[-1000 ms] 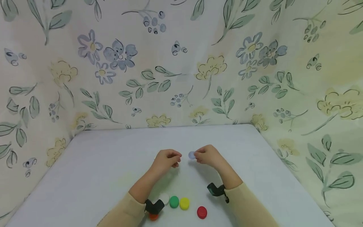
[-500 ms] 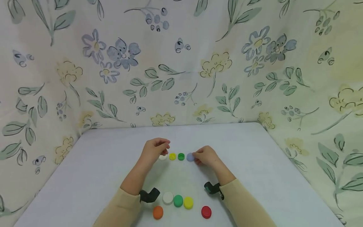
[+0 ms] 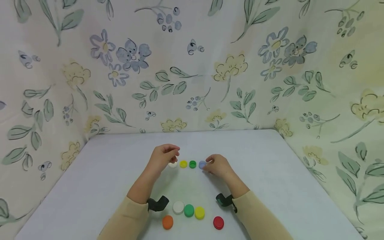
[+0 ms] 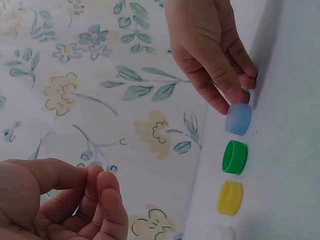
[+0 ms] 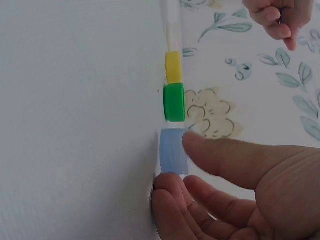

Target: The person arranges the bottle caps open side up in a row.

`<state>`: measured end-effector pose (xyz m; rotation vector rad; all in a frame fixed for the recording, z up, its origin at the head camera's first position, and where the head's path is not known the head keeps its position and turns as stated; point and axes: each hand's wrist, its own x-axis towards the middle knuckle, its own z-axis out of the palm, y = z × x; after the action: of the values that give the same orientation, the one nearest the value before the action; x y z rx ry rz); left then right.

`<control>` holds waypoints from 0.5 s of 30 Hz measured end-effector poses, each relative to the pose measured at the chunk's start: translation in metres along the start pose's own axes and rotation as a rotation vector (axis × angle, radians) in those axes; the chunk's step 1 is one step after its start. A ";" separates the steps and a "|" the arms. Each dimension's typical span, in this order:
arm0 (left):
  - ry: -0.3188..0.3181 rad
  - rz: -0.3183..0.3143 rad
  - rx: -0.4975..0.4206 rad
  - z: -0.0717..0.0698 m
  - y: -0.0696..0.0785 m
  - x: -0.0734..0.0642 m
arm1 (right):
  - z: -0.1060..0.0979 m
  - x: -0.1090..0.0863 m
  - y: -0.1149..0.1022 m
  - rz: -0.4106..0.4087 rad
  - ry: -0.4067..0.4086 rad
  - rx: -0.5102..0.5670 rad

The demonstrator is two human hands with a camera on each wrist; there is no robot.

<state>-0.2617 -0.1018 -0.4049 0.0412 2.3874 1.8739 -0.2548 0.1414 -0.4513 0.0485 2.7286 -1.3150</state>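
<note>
A row of bottle caps lies across the middle of the table: a white cap (image 3: 173, 165), a yellow cap (image 3: 183, 164), a green cap (image 3: 192, 164) and a translucent blue cap (image 3: 202, 164). At the row's right end, my right hand (image 3: 220, 165) has its fingertips against the blue cap (image 5: 173, 151), thumb and forefinger parted at its edge. My left hand (image 3: 162, 156) hovers beside the white cap and partly covers it in the head view. Its fingers (image 4: 112, 200) are loosely curled with nothing visible in them.
Nearer the table's front lie more caps: white (image 3: 178, 207), green (image 3: 189, 210), yellow (image 3: 199, 212), orange (image 3: 167, 222) and red (image 3: 218, 223). Floral cloth (image 3: 192, 83) hangs behind and beside the white table (image 3: 120, 166).
My right hand has brought the blue cap down beside the green one, and its fingers have loosened. My left hand has moved left and back, uncovering the yellow and green caps.
</note>
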 end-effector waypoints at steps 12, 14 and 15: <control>-0.282 0.035 0.180 -0.004 -0.024 -0.019 | -0.008 -0.021 0.003 -0.033 -0.013 -0.041; -0.340 0.048 0.227 -0.009 -0.029 -0.027 | -0.012 -0.027 -0.004 -0.067 -0.065 -0.031; -0.369 0.054 0.246 -0.012 -0.031 -0.031 | -0.013 -0.030 -0.008 -0.092 -0.104 -0.020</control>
<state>-0.2308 -0.1235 -0.4304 0.4346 2.3523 1.4270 -0.2264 0.1477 -0.4335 -0.1455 2.6850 -1.2738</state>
